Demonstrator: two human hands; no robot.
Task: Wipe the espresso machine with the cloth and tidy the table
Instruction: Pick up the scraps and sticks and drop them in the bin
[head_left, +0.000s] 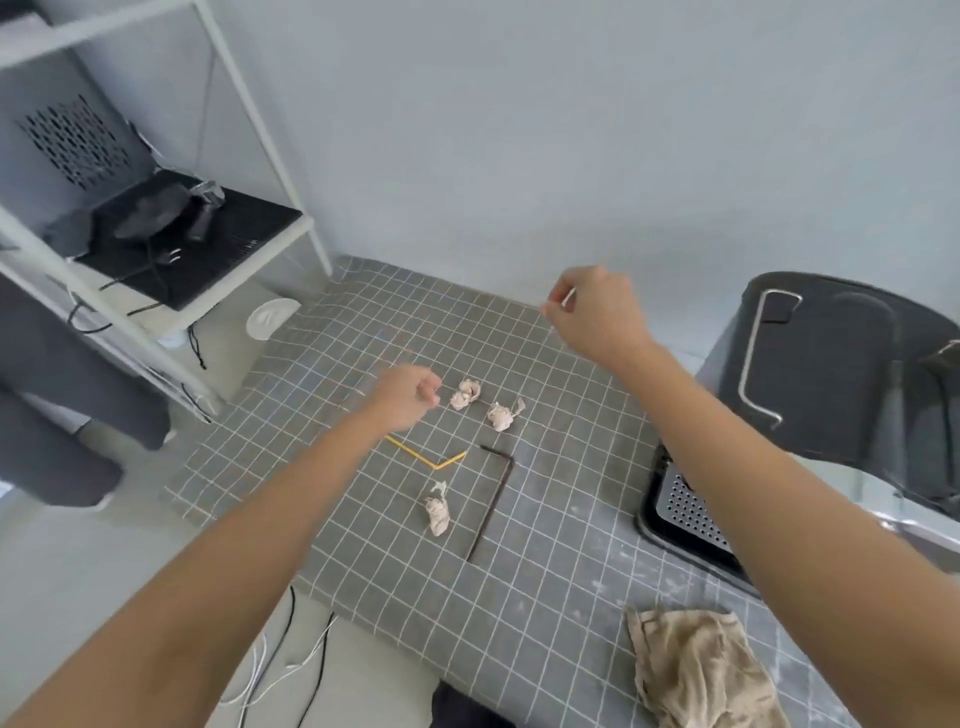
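Note:
A dark grey espresso machine stands at the table's right edge, its perforated drip tray facing me. A crumpled beige cloth lies near the front right. Three crumpled paper balls, a bent yellow straw and a bent dark straw are scattered on the grey checked tablecloth. My left hand hovers with curled fingers just left of the far paper ball. My right hand is raised over the back of the table, pinching a thin pale sliver.
At the left stands a white metal shelf rack carrying a black appliance and cables. A white lid lies on the floor by the table's corner. Loose cables trail below the table's left edge. A person's grey-trousered legs stand far left.

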